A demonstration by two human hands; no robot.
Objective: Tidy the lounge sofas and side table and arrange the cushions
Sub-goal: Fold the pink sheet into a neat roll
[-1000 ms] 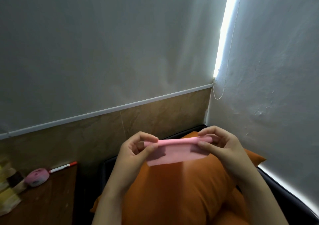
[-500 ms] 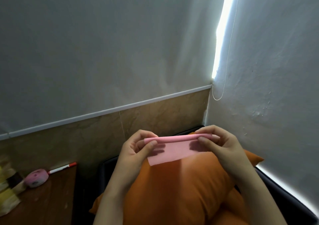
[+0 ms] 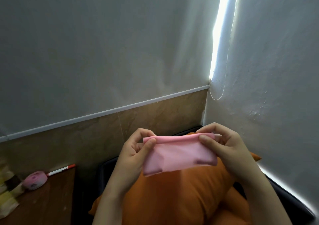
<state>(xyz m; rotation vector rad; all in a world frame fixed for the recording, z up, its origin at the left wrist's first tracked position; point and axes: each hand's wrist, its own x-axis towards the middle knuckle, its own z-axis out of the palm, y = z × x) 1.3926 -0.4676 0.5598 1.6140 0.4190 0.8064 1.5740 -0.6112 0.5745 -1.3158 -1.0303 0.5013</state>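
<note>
A small pink cloth is stretched between both hands above an orange cushion. My left hand pinches its folded top edge at the left end, and my right hand pinches the right end. The cloth's lower part hangs loose in front of the cushion. The cushion leans in the corner of a dark sofa, and my forearms hide part of it.
A wooden side table at lower left carries a pink round tape-measure-like case, a red-and-white pen and a yellow-and-white cloth. Roller blinds and a bead cord fill the corner behind.
The hands have spread the pink cloth wider, so more of it hangs below the folded top edge. Both hands stay over the orange cushion.
</note>
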